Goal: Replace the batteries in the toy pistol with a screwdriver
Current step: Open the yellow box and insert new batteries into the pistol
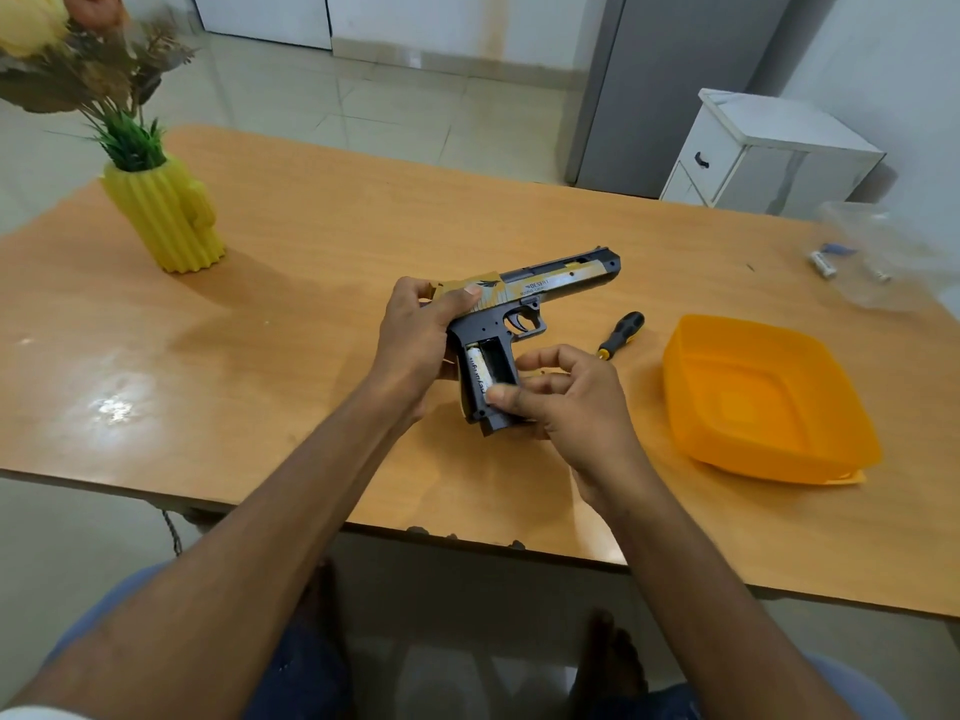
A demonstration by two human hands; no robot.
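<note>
We hold the toy pistol (511, 298) above the table (322, 241), barrel pointing away and to the right, handle slanting down toward us. Our left hand (415, 345) grips the rear of the slide and the back of the handle. The handle's compartment lies open: one battery (480, 368) sits in the left slot, its long axis running along the handle, and the right slot looks empty. Our right hand (566, 402) is the nearer one to that slot, thumb pressed on the handle's lower end just beside the battery, fingers curled behind; whether it conceals anything we cannot tell. The screwdriver (621, 335) lies right of the pistol, near the orange bowl (769, 402); spare batteries (826, 263) rest at the far right.
</note>
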